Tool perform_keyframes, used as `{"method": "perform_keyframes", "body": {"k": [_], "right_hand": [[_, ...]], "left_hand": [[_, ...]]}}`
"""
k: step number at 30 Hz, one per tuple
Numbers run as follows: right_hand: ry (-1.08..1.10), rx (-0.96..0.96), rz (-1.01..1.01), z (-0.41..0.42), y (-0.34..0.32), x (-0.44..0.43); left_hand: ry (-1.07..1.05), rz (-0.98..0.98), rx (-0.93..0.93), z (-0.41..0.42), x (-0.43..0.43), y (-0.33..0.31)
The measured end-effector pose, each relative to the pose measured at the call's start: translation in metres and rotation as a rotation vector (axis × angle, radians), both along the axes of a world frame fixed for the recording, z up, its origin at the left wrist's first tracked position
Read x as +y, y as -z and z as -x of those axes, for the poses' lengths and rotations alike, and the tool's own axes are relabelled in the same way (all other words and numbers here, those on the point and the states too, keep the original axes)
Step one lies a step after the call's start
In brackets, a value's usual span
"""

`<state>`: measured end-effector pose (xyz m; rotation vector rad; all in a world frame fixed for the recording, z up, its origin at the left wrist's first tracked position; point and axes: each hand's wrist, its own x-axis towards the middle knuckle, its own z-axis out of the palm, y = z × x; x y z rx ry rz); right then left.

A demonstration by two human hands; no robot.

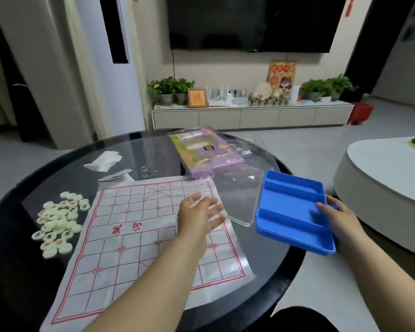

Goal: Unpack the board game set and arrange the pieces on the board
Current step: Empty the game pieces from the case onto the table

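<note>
Unpacking looks nearly done: the board [134,236] lies flat on the bench [22,271], with the pieces [58,221] heaped just left of it and none on it yet. Right of the board, the right hand [338,219] grips the empty blue tray [292,212] by its rim. The left hand [197,212], fingers spread and holding nothing, hovers over the board's right edge by the clear lid [240,195]. Next, I judge, tray and lid go aside.
</note>
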<state>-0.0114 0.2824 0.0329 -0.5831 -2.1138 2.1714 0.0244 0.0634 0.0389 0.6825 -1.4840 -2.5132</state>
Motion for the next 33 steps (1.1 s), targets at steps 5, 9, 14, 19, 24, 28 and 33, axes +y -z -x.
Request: {"method": "perform_keyframes", "body": {"k": [5, 9, 14, 19, 24, 28, 33], "right_hand": [[-0.037, -0.025, -0.093, 0.022, -0.002, 0.010], [-0.025, -0.018, -0.126, 0.034, 0.003, -0.001], [-0.077, 0.077, -0.122, 0.033, 0.018, -0.015], [-0.086, 0.043, -0.440, 0.046, 0.035, -0.032], [-0.078, 0.000, -0.835, 0.057, 0.052, -0.040], [-0.093, 0.001, -1.041, 0.062, 0.059, -0.044], [-0.106, 0.001, -1.159, 0.062, 0.059, -0.044]], "left_hand": [[0.025, 0.197, -0.063, 0.009, 0.005, 0.011], [-0.015, 0.368, -0.033, 0.026, 0.000, 0.008], [-0.001, 0.590, 0.050, 0.078, -0.019, -0.010], [-0.033, 0.660, 0.061, 0.138, -0.027, -0.024], [-0.068, 0.846, 0.031, 0.189, -0.028, -0.013], [-0.109, 0.999, 0.015, 0.207, -0.033, 0.000], [-0.048, 1.215, 0.002, 0.208, -0.033, 0.012]]}}
